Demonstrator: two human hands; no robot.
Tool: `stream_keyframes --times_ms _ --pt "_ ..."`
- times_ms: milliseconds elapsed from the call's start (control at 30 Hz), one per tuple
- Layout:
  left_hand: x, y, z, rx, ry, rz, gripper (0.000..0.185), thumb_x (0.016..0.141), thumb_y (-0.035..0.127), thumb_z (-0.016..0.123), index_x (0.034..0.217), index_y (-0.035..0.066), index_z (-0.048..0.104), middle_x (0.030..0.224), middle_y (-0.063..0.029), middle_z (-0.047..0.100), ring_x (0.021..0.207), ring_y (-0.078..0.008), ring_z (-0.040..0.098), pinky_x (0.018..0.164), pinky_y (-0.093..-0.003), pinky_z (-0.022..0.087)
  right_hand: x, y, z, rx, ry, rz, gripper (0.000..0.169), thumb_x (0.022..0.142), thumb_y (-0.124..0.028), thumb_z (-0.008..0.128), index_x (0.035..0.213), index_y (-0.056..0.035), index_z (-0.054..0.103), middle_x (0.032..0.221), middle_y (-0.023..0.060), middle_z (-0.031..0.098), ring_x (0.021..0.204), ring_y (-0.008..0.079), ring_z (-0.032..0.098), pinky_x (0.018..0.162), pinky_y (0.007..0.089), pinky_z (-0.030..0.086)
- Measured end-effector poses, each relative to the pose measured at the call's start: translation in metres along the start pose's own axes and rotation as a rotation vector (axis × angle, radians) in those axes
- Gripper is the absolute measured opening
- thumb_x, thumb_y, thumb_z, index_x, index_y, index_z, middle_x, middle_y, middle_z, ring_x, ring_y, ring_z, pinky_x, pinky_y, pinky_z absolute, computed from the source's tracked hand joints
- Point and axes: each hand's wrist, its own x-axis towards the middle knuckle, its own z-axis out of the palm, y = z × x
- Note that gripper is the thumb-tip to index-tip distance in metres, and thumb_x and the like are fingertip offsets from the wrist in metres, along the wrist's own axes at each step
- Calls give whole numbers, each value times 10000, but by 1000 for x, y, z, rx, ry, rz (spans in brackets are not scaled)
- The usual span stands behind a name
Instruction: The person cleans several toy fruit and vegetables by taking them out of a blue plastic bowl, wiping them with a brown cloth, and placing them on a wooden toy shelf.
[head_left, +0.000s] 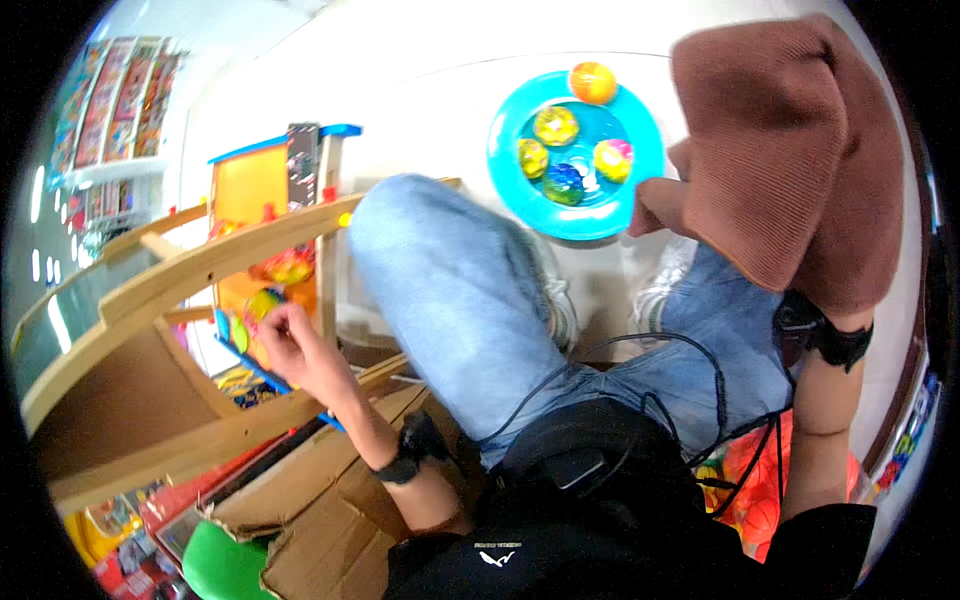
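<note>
My left hand (296, 341) is over the wooden frame at the left, its fingertips at a small yellow and dark ball (264, 302); blur hides whether they grip it. My right hand (664, 202) is mostly covered by a brown ribbed cloth (765, 150), with fingers showing from its left side near the plate. A turquoise round plate (504, 157) lies on the white floor beyond my knees. It bears an orange ball (592, 83) on its rim, and yellow balls (556, 126), a yellow and pink ball (613, 160) and a blue-green ball (563, 184) inside.
A wooden frame (217, 262) with orange panels stands at the left. Below it are a torn cardboard box (337, 517) and a green object (221, 562). Red balls (757, 517) lie at the lower right. Black cables (720, 375) cross my lap. Stocked shelves (120, 105) stand far left.
</note>
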Motion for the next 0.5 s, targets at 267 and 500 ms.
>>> stream_keyframes --times_ms 267,500 --pt "65 -78 10 567 44 52 702 836 317 741 1338 -78 449 1344 -289 430 1246 -401 432 1083 -473 348 -8 5 16 58 -44 -123 510 781 -171 837 1232 -95 612 1168 50 681 1079 168 643 962 301 517" --pt "61 -72 39 603 -10 57 899 748 312 815 1445 -38 367 1404 -310 407 1356 -415 385 1121 -452 345 -10 23 15 30 1 -137 537 781 -162 836 1256 -94 593 1185 52 673 1091 169 639 967 303 519"
